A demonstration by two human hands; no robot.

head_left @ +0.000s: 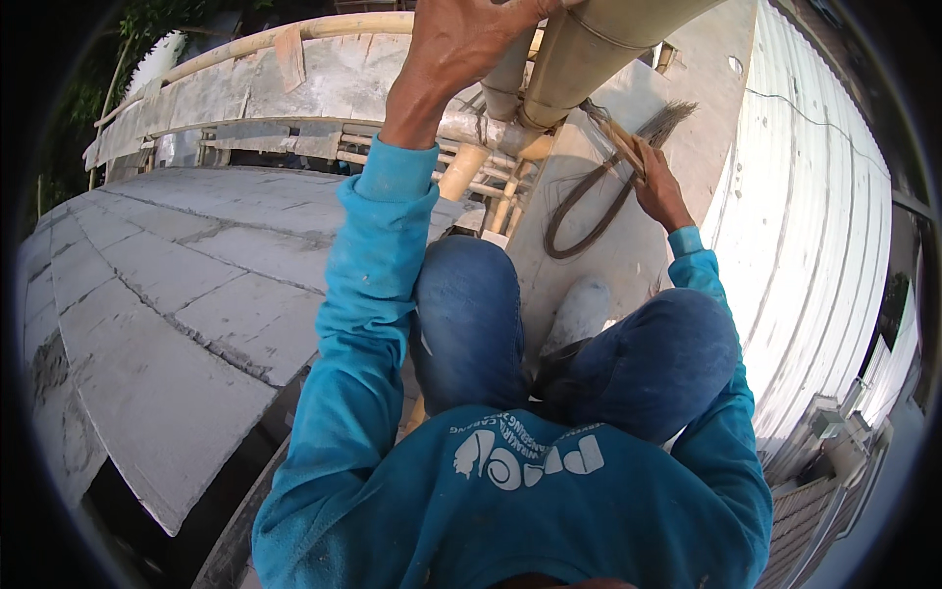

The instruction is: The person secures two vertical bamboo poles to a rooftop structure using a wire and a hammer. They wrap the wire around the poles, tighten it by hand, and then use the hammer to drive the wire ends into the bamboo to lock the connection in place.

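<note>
My left hand (461, 39) reaches up at the top centre, beside thick bamboo poles (579, 59); its fingertips run out of the frame, so its grip is unclear. My right hand (655, 177) is closed on some thin light-brown strands (616, 135) that rise toward the underside of the bamboo. A looped bundle of dark, stiff fibres (574, 236) lies just left of that hand on a pale board (638, 260), its frayed end fanning out behind the strands. My bent knees in jeans are below, with a pale shoe (581, 309) on the board.
On the left lies a grey slab surface (167, 275) with cracks, dark gaps and a broken edge. Behind it runs a weathered panel (226, 93) with bamboo rails. A white corrugated sheet (795, 245) slopes along the right, with lower structures beyond. Foliage shows at the upper left.
</note>
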